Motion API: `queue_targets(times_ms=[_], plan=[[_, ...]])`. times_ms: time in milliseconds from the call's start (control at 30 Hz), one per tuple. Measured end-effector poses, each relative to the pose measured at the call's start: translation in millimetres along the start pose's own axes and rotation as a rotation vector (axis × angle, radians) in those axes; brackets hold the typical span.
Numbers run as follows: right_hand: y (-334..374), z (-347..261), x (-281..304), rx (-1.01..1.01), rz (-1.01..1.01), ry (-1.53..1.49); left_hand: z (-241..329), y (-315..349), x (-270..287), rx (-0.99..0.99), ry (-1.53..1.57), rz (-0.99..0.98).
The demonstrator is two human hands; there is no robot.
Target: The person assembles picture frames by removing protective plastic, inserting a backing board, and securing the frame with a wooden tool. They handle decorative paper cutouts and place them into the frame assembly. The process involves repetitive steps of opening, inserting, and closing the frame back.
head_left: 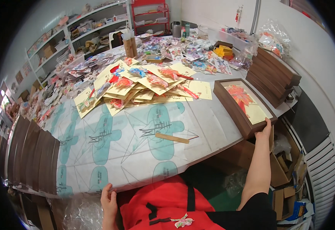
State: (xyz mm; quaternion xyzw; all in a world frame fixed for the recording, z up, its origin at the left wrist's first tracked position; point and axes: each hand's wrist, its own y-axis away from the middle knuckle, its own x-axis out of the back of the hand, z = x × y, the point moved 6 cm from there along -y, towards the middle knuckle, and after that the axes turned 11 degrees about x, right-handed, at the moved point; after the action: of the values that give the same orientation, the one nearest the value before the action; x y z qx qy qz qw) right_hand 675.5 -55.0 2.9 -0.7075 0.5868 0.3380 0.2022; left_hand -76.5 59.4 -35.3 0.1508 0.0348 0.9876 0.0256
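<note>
At the right end of the table lies a deep brown picture frame (231, 112). Inside it an orange-red paper-like ornament (239, 96) sits on pale yellow card. My right hand (264, 129) grips the frame's near right corner, my forearm reaching up from below. My left hand (108, 197) hangs at the table's near edge with its fingers apart and nothing in them. A loose pile of pale yellow cards (136, 93) with red, orange and blue ornaments spreads across the middle. In front of it, a flat wooden strip (172, 138) rests on the printed sheet.
Brown frames stand in a row (31, 155) at the left edge, and more are stacked (269, 78) at the back right. Colourful packets (198, 57) cover the table's far side. Cardboard boxes (284, 199) are below right; a white radiator (326, 168) is at the wall.
</note>
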Motion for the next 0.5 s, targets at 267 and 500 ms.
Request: queue_targets(times_ms=[267,500], plan=[[-20,-19,-4,0.185,0.061,0.207,-2,-4,-16,0.05,-0.004,-0.085],[-20,-17,14,0.291,0.128,0.134,7,1,-19,0.014,-0.023,-0.074]])
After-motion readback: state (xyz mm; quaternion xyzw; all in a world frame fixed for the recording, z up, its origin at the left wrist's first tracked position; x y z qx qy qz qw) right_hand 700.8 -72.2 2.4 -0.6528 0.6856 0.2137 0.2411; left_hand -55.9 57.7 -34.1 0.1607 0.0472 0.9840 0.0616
